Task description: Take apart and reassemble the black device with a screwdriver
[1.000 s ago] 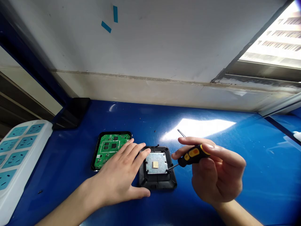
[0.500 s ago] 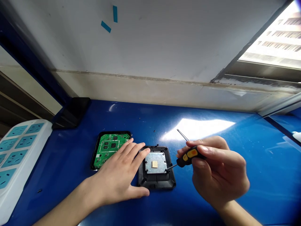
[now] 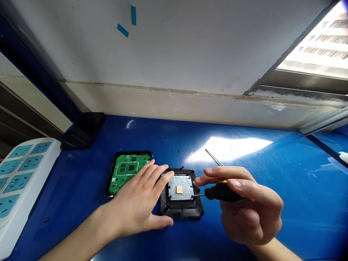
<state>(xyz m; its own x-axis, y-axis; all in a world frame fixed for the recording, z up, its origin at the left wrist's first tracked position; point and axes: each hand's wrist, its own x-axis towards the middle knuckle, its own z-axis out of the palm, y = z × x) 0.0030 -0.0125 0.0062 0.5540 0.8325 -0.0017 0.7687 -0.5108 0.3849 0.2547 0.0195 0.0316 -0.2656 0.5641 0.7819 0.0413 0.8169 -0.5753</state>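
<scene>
My left hand (image 3: 141, 195) lies with fingers spread, its fingertips and thumb against the left side of a black plastic cover (image 3: 182, 211). Inside that cover is a silver metal plate (image 3: 185, 182) with a small beige pad (image 3: 179, 189) at its middle. A small screwdriver (image 3: 223, 192) with a black and yellow handle is in my right hand (image 3: 252, 206). Its tip meets the lower right corner of the plate, where a dark screw seems to sit. Partly behind my left hand is a green circuit board (image 3: 127, 170) in a black housing.
Thin metal tweezers (image 3: 213, 156) lie beyond my right hand. Tiny dark screws (image 3: 178, 151) are scattered on the blue table (image 3: 152, 134). A white power strip (image 3: 35, 181) stands at the left, with a black object (image 3: 84, 130) behind it. A wall (image 3: 174, 105) borders the back.
My right hand's fingers have shifted on the screwdriver and its handle has turned, so less yellow shows. The tip stays at the same plate corner. My left hand has not moved.
</scene>
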